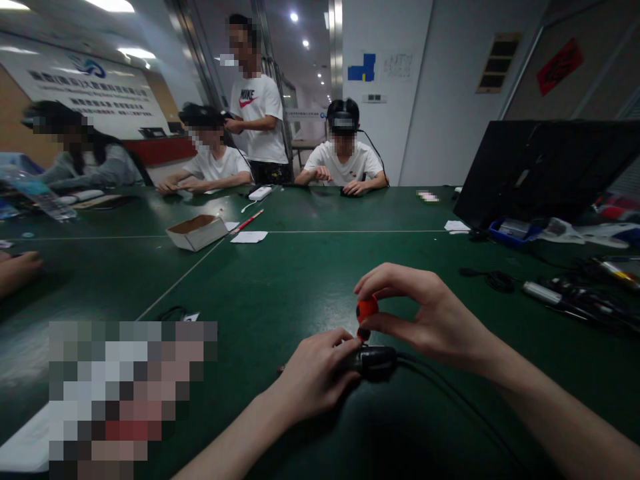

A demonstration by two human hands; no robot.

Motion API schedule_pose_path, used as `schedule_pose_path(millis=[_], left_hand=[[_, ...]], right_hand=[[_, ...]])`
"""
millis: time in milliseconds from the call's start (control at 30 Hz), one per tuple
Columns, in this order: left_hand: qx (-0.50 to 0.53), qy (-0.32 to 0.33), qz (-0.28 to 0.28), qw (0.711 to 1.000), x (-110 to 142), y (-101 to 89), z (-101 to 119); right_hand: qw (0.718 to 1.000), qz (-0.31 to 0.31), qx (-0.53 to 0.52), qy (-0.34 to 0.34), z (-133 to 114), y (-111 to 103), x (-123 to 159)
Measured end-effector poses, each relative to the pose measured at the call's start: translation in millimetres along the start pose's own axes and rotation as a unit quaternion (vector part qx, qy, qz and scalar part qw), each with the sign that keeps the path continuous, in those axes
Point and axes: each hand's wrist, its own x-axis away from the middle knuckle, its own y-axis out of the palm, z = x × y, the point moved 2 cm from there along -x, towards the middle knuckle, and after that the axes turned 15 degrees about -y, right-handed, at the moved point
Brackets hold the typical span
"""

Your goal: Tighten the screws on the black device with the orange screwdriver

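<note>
My left hand [320, 365] lies curled around a dark, handle-like device [379, 363] resting on the green table, whose exact kind I cannot tell. From its right end a black cable [450, 385] runs off toward the lower right. Just above the device, my right hand [425, 308] pinches a small round red-and-black piece [367, 308] between thumb and fingers. The lower end of that piece comes down beside my left fingertips, near the top of the device. Whether it touches or joins the device is hard to make out. My left fingers hide much of the device's left part.
A small open carton [196, 233], a red pencil-like stick [247, 222] and paper slips [249, 237] lie ahead to the left. At the right stand a black monitor [545, 170], a blue tray [515, 232] and coiled cables [493, 280]. Several people are across the table; another person's hand [20, 272] is at the left.
</note>
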Motion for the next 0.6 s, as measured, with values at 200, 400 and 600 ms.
schedule_pose_path(millis=[200, 400, 600], left_hand=[[0.003, 0.002, -0.004, 1.0, 0.1, -2.3, 1.5], [-0.001, -0.01, -0.015, 1.0, 0.2, -3.4, 2.8], [0.002, -0.012, -0.013, 1.0, 0.4, -2.7, 1.9]], right_hand=[[0.999, -0.023, 0.034, -0.025, -3.3, -1.7, -0.6], [1.0, -0.008, 0.002, 0.023, -1.7, 1.7, 0.9], [0.999, 0.006, -0.02, 0.041, 0.5, 2.9, 1.5]])
